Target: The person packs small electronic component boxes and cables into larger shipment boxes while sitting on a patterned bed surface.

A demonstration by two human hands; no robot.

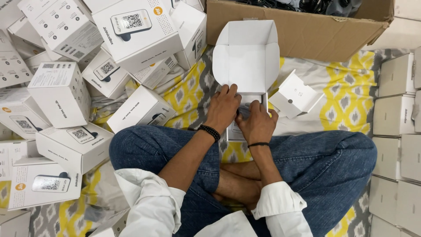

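An open white carton [247, 57] lies on the patterned cloth in front of my crossed legs, its lid flaps folded back. My left hand [223, 107] rests on the carton's near left edge, fingers curled over the rim. My right hand [256, 123] presses a pale wrapped item [245, 109] down inside the carton. A beaded black bracelet is on my left wrist and a thin black band on my right. A small white insert box [294, 95] sits just right of the carton.
Several closed white printed boxes [61, 92] are heaped at the left. A large brown cardboard box [302, 26] stands behind the carton. Plain white boxes [397, 114] are stacked along the right. A yellow and grey cloth [346, 92] covers the floor.
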